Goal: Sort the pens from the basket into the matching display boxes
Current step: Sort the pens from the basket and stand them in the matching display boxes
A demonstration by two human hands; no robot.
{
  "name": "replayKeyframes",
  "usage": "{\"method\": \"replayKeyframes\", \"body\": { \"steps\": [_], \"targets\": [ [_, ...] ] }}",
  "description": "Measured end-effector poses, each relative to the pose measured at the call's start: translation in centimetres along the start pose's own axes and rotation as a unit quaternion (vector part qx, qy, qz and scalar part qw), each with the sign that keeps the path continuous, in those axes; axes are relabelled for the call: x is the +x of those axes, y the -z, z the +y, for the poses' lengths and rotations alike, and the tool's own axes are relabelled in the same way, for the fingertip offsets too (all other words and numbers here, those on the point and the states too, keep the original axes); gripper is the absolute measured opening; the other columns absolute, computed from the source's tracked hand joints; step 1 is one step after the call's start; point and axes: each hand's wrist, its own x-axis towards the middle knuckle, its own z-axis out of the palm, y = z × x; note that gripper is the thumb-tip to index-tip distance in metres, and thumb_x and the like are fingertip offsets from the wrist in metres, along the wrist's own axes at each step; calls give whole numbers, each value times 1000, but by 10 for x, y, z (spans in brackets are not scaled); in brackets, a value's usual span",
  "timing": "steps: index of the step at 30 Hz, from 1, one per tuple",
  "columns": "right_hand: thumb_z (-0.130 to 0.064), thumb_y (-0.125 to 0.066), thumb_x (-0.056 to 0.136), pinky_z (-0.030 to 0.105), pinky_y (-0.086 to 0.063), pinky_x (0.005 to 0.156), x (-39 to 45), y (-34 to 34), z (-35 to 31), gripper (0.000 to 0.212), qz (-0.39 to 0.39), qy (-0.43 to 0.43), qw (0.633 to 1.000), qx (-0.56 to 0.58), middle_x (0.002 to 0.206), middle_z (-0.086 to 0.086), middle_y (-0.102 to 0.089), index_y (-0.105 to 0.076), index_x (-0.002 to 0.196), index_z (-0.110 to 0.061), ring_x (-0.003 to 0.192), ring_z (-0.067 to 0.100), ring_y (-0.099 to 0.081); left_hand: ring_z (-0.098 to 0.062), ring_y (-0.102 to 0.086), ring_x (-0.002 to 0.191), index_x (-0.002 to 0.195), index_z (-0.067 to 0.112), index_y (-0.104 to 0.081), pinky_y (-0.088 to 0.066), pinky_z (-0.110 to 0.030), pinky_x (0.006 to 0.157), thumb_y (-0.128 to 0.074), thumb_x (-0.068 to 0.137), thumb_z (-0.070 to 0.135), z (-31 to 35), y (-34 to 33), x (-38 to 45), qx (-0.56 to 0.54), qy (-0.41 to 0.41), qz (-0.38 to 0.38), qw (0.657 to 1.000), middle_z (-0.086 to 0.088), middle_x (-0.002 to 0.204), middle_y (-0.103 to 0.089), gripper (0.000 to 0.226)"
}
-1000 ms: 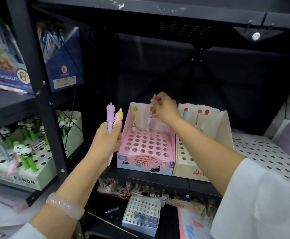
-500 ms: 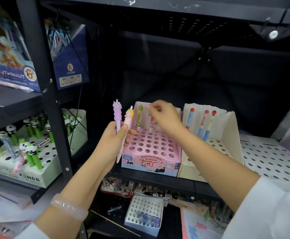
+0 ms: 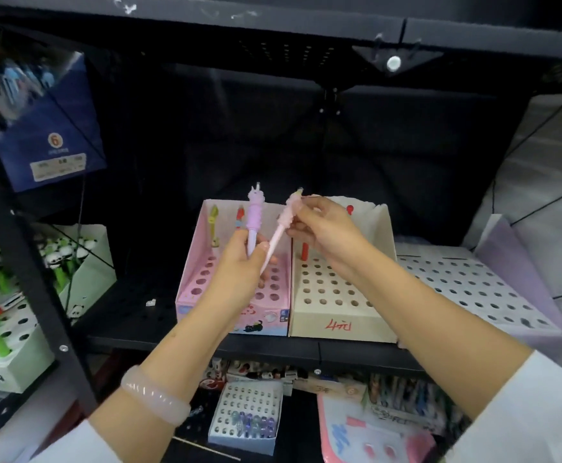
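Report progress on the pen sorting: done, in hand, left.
Done: a yellow pen and a red pen stand in the pink box.
In hand: the left hand holds a purple pen; the right hand pinches the pink pen.
Left: both need placing; most holes are unfilled. The basket is out of view.

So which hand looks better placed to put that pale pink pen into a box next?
Probably the right hand: it already pinches the pink pen near its top, above the boxes. The left hand grips the purple pen and the pink pen's lower end.
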Motion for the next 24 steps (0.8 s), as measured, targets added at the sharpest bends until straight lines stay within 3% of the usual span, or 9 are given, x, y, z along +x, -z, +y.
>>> {"method": "replayKeyframes", "body": {
  "steps": [3, 7, 12, 16, 19, 24],
  "targets": [
    [-17, -55, 93, 31, -56, 82, -9, 31, -4, 18, 44, 15, 999, -16, 84, 8, -69, -61, 100, -1, 81, 18, -69, -5, -49, 53, 84, 27, -46, -42, -17, 46, -40, 98, 18, 6, -34, 3, 24, -6, -24, 999, 3, 74, -57, 17],
    [-14, -54, 94, 23, -57, 64, -15, 84, -24, 7, 115, 76, 990, -27, 79, 7, -69, -60, 95, -10, 72, 13, -70, -8, -59, 65, 90, 28, -48, -54, -22, 61, -37, 99, 19, 14, -76, 3, -6, 19, -75, 997, 0, 84, -60, 16],
    [-20, -51, 95, 28, -59, 63, -9, 165, -44, 11, 283, 150, 938, -131, 78, -1, -66, -54, 87, -28, 74, 12, -69, -7, -43, 52, 91, 28, -53, -36, -18, 43, -42, 97, 22, 15, -106, 5, 42, 16, -90, 995, 3, 73, -55, 14],
    [-17, -50, 95, 37, -59, 72, 2, 192, -16, 2, 256, 144, 922, -253, 78, 2, -63, -49, 97, -19, 79, 15, -67, -6, -40, 51, 92, 25, -56, -34, -17, 42, -44, 97, 27, 12, -122, 5, 27, 36, -104, 994, 4, 68, -49, 13],
    [-19, -50, 96, 44, -58, 75, 8, 193, 6, 14, 241, 135, 903, -328, 88, 12, -66, -49, 107, -11, 83, 24, -67, 0, -36, 41, 92, 21, -59, -31, -14, 39, -41, 98, 27, 9, -126, 4, -3, 64, -100, 993, 5, 63, -48, 20],
    [-25, -48, 96, 33, -55, 67, 18, 187, 23, 18, 210, 122, 890, -385, 84, 7, -64, -49, 109, -13, 75, 20, -64, -1, -35, 36, 91, 21, -55, -29, -14, 36, -40, 99, 24, 6, -120, 5, -24, 79, -90, 992, 4, 64, -52, 17]
  ]
}}
